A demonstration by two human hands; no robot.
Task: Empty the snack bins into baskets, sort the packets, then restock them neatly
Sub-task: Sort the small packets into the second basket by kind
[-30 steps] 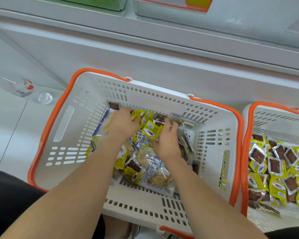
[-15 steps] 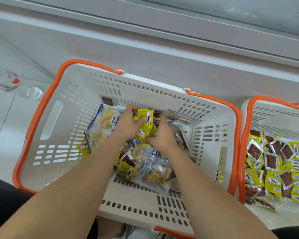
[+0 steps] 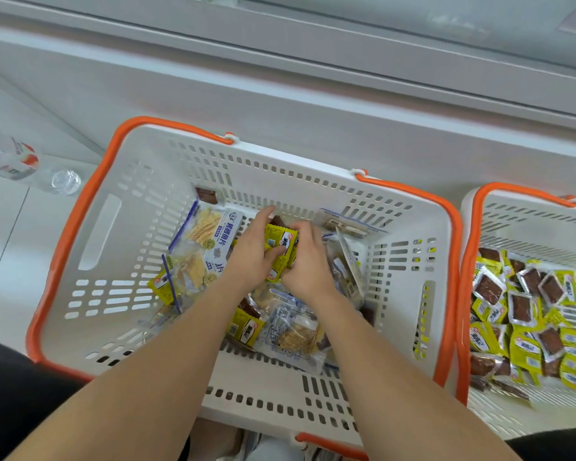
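A white basket with an orange rim (image 3: 80,227) sits in front of me, holding mixed snack packets. My left hand (image 3: 250,251) and my right hand (image 3: 308,264) meet over its middle, both gripping a small bunch of yellow packets (image 3: 280,242). Blue-and-clear cracker packets (image 3: 207,241) lie to the left of my hands, and another clear cracker packet (image 3: 293,331) lies below them with a yellow packet (image 3: 245,329). A second white basket (image 3: 526,207) at the right holds several yellow and brown packets (image 3: 526,314).
A clear plastic bottle (image 3: 30,168) lies on the white floor at the left. A white cabinet front (image 3: 313,94) runs behind both baskets. My dark-clothed knees show at the lower corners.
My hands have come together and gathered the yellow packets into one bunch held between them. The view has tilted slightly, so the baskets sit lower in the frame.
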